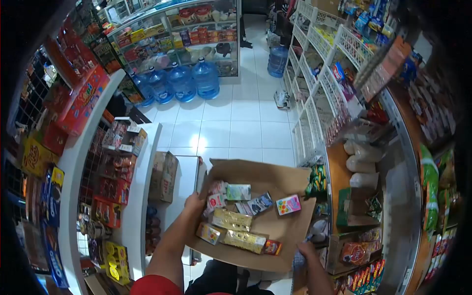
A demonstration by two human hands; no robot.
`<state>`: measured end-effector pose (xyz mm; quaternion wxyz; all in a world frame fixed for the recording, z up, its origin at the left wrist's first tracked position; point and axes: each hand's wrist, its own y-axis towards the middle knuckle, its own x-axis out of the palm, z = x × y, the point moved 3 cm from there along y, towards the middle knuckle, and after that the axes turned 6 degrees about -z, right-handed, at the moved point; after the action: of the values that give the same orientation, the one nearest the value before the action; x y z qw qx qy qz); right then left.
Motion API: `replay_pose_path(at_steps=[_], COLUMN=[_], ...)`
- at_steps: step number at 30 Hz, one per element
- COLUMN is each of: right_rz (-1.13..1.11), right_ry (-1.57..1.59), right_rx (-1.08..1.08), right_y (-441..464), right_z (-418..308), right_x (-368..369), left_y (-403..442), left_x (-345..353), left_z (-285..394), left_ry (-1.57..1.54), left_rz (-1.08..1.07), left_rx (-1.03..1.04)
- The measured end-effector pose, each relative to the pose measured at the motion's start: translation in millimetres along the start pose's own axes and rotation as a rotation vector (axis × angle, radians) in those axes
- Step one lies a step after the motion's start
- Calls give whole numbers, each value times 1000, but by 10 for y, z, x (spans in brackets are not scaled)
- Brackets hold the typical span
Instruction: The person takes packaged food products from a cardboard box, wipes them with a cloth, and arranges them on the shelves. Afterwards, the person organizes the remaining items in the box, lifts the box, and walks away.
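Observation:
A shallow, open cardboard box (275,233) is carried in front of my body, tilted slightly. My left hand (194,202) grips its left side, fingers partly hidden by the cardboard. At the lower right corner, my right hand (307,250) is closed on the box's edge, with a bit of checkered material (298,259) beside it. Inside lie yellow wrapped packs (232,220), a pink-and-white small carton (288,205), a dark carton (260,202), a green-and-white carton (238,191), an orange carton (209,233) and a small red pack (273,247).
White shelves with snacks (118,260) stand on the left; wooden shelves (339,206) and white plastic racks (319,88) line the right. Blue water jugs (205,78) sit before a glass display case (179,37). A tiled floor aisle (241,128) runs between. A brown carton (163,177) is near my left arm.

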<state>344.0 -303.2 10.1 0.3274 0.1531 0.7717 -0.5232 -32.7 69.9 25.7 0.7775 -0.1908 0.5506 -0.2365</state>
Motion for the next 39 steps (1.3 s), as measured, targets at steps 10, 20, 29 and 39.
replay_pose_path(at_steps=[10,20,29,39], right_rz=[194,228,88,169], right_ry=[-25,58,-77,-168], right_rx=[164,113,157,-53], right_y=[-487,-1139,-999,-950], right_z=[-194,217,549,430], right_x=[-95,-391,-396,-397], left_y=[-62,-1498,-2257,-2508], left_x=[-235,-730,-434,-331], left_z=[-146,437,568,467], left_ry=[-156,-135,-26,-25], left_rz=[-70,57,120,186], left_rx=[300,462,475,507])
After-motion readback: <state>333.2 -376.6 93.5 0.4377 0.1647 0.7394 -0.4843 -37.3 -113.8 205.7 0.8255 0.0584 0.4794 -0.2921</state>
